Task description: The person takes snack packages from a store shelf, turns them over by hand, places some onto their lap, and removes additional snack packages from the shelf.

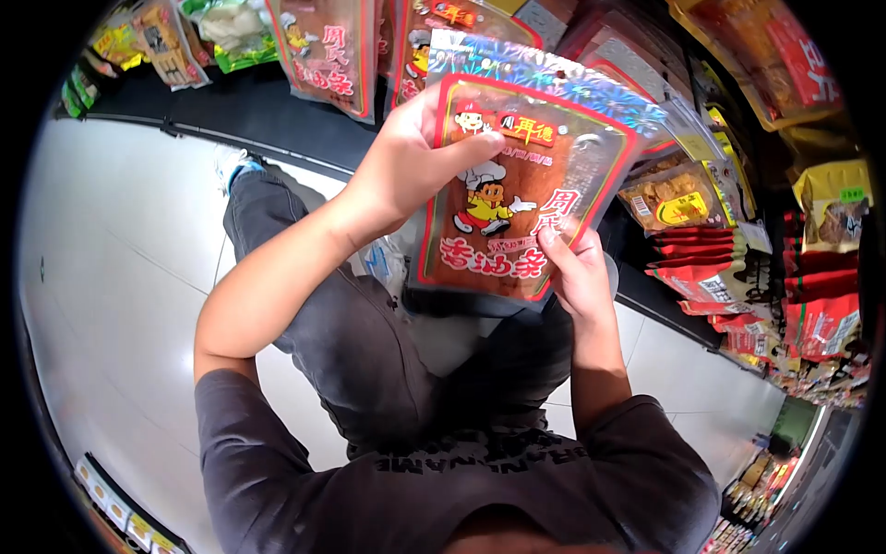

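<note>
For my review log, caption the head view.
Left hand and right hand hold a red-edged packet beside a stocked shelf.

Bright light; sheen on pale floor; glints on held packet; strong fisheye bend; black corners

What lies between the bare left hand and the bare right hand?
In the head view, a rectangular, red-bordered clear plastic packet with brown contents spans from left hand to right hand, held by both.
</note>
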`<state>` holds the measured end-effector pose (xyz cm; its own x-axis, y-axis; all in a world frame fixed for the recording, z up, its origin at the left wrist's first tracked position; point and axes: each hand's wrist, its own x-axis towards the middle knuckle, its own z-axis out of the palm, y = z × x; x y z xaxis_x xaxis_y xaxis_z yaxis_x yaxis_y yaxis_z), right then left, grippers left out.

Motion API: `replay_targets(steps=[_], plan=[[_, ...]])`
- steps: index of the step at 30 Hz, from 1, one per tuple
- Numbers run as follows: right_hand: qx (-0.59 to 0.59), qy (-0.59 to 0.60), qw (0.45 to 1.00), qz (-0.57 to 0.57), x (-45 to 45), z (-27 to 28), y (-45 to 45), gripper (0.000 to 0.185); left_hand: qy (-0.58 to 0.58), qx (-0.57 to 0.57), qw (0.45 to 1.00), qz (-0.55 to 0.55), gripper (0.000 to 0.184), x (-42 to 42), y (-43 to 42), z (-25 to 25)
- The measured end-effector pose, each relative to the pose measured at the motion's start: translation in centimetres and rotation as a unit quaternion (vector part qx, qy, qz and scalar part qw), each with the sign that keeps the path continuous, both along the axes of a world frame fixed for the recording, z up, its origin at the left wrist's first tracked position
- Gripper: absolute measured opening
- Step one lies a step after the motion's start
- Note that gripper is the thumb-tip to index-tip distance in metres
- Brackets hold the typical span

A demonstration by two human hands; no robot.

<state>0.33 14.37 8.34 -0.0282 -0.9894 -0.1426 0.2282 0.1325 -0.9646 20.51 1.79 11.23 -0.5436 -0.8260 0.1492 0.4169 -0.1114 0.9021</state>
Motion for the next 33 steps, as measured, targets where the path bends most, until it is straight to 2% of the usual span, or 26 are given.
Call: replay_targets(steps=[2, 4, 6, 9, 13, 15, 20, 24, 26, 28, 31, 33], plan=[[0.009, -0.009, 1.000, -0.019, -0.5, -0.6, 1.0, 0.023, -0.023, 0.020, 0.999, -0.022, 0.032, 0.0, -0.1, -0.3], [0.079, -0.048, 0.996, 0.003, -1.5, -1.2, 2.6, 0.022, -0.105, 0.048, 0.988, -0.099, 0.032, 0.1, -0.1, -0.7], [0.105, -0.053, 0.993, -0.008, -2.2, -2.0, 4.0, 0.023, -0.078, 0.084, 0.988, -0.106, 0.033, -0.5, 0.1, -1.8], [0.167, -0.146, 0.973, -0.063, -2.4, -3.1, 5.9, 0.023, -0.197, 0.162, 0.949, -0.188, 0.037, -0.3, 0.4, -3.6], [0.177, -0.191, 0.963, -0.074, -2.6, -4.7, 6.7, 0.021, -0.262, 0.159, 0.920, -0.246, 0.042, -0.1, 1.7, -4.8], [0.185, -0.173, 0.963, -0.094, -2.5, -5.4, 6.5, 0.021, -0.297, 0.115, 0.912, -0.260, 0.040, 0.1, 2.4, -4.5], [0.153, -0.205, 0.966, -0.030, -1.8, -4.5, 6.3, 0.024, -0.294, 0.076, 0.933, -0.191, 0.037, 1.2, 4.0, -3.4], [0.081, -0.212, 0.974, 0.019, -2.0, -3.8, 6.7, 0.035, -0.279, 0.065, 0.948, -0.135, 0.035, 2.6, 5.8, -0.7], [0.082, -0.305, 0.948, 0.045, -2.1, -2.4, 7.5, 0.041, -0.251, 0.062, 0.957, -0.134, 0.033, 4.0, 6.3, -0.4], [0.088, -0.327, 0.938, 0.074, -3.2, -2.9, 8.1, 0.048, -0.267, 0.057, 0.959, -0.081, 0.032, 3.8, 7.6, 1.9], [0.057, -0.145, 0.971, 0.184, -3.6, -1.9, 8.9, 0.056, -0.243, 0.026, 0.968, -0.054, 0.036, 4.3, 9.6, 3.3], [0.037, -0.109, 0.978, 0.173, -3.3, -1.2, 9.2, 0.059, -0.232, 0.019, 0.972, -0.034, 0.033, 4.1, 11.5, 4.4]])
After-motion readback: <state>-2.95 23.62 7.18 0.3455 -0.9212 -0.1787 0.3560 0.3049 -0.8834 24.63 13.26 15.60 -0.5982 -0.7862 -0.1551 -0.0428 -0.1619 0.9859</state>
